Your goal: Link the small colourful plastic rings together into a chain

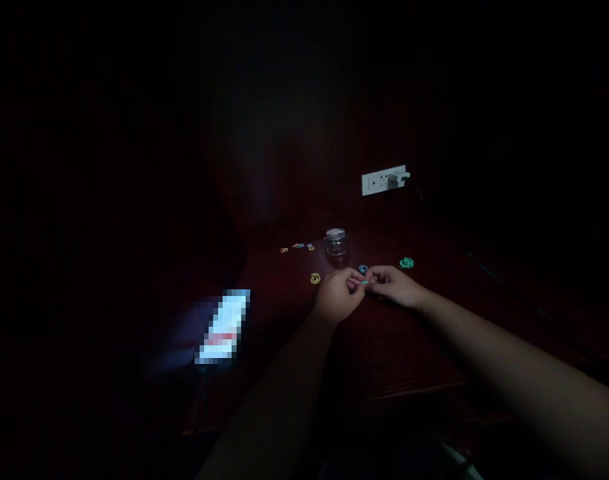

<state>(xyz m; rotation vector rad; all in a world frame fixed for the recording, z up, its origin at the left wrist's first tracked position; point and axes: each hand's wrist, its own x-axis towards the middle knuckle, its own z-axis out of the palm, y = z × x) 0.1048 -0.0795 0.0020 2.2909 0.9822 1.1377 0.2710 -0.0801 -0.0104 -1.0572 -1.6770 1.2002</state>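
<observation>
The room is nearly dark around me, and the reddish surface (384,353) shows only dimly. Just in front of the lidded jar (336,245), the left hand (338,295) and right hand (395,285) meet, 2 sets of fingertips pinching a small green piece (364,283) between them. It looks light and soft, likely bendy rather than brittle, though so tiny that it could slip; I'd judge thumb and fingertip at its edges the best hold. The green coil (407,263) beyond the right hand looks similarly pliable, easiest lifted by an outer loop.
</observation>
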